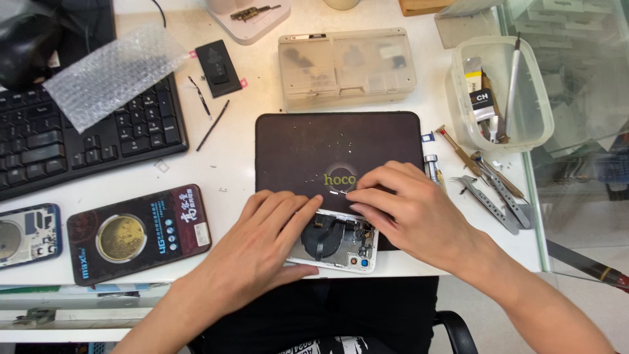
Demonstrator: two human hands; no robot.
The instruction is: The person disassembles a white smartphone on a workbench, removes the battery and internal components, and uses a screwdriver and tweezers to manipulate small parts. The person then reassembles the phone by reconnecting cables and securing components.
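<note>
Resting flat, the left hand (262, 239) presses an opened white phone shell (341, 246) on the dark mat (308, 147) at the table's (229, 157) front edge; the right hand (409, 213) pinches a thin tool (339, 192).

Left hand (262, 239) pins opened phone housing (337, 242) on dark mat (314, 147); right hand (409, 210) pinches small part at its top edge.

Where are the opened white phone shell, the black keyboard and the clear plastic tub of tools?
opened white phone shell (341, 246), head view, on its exposed inner parts.
black keyboard (78, 141), head view, on the middle keys.
clear plastic tub of tools (544, 124), head view, on its right rim.
</note>
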